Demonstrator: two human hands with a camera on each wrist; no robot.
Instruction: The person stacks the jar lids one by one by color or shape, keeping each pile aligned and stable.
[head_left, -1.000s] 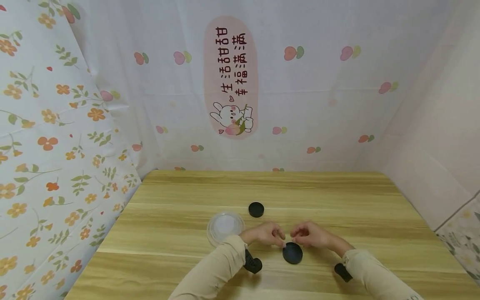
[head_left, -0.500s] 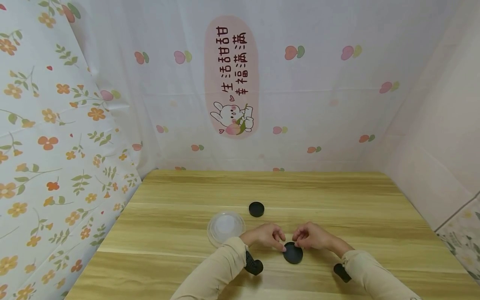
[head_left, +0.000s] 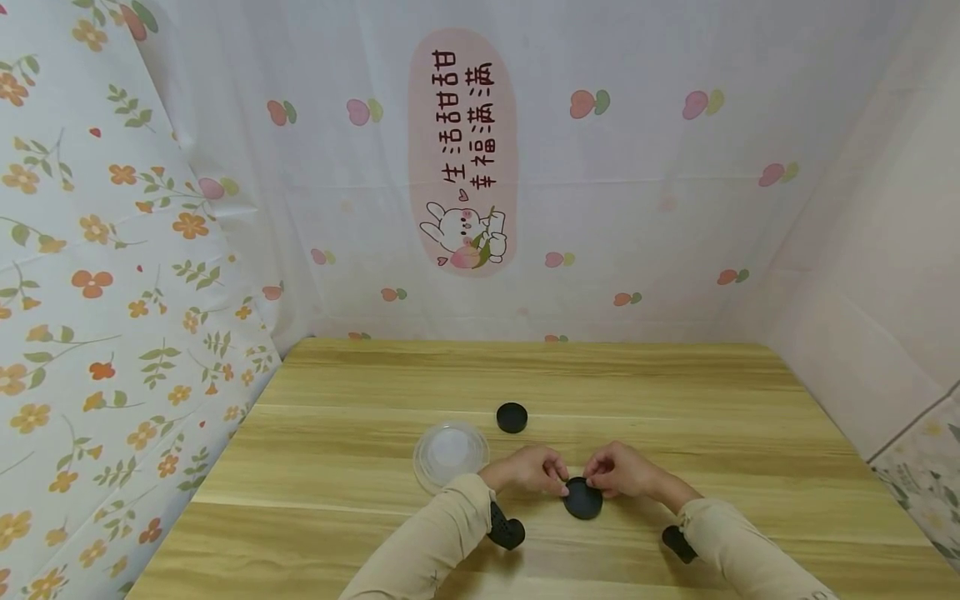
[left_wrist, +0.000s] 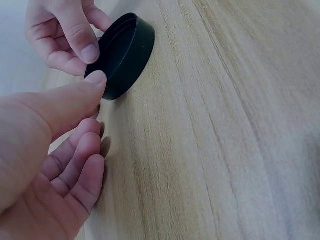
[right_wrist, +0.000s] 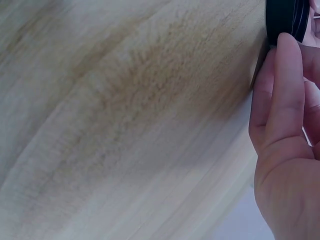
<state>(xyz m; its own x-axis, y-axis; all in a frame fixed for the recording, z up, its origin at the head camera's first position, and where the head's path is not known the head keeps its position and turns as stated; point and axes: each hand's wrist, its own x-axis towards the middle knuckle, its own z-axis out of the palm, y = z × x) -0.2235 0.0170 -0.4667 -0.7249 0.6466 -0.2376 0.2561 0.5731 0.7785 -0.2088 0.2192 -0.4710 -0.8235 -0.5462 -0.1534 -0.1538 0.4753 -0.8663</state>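
A round, shallow black lid (head_left: 583, 500) with a raised rim is between the two hands, low over the table. My left hand (head_left: 534, 471) pinches its left edge, with the thumb on the rim and the other fingers curled below. At the far edge my right hand (head_left: 618, 469) grips the rim, its thumb on the inner side in the left wrist view. That view shows the black lid (left_wrist: 131, 60) tilted, its hollow side towards the hands. Only part of the black lid (right_wrist: 280, 20) shows in the right wrist view, above the right fingertips.
Beyond the left hand lies a smaller-looking round black cap (head_left: 512, 417). A clear round plastic lid or dish (head_left: 431, 458) sits left of it, partly behind the left forearm. The wooden table (head_left: 637, 383) ends at a printed cloth backdrop (head_left: 637, 192).
The black lid has shifted slightly away from the person, and the right thumb now sits over its rim. Both hands stay close together; the cap and clear plastic piece have not moved.
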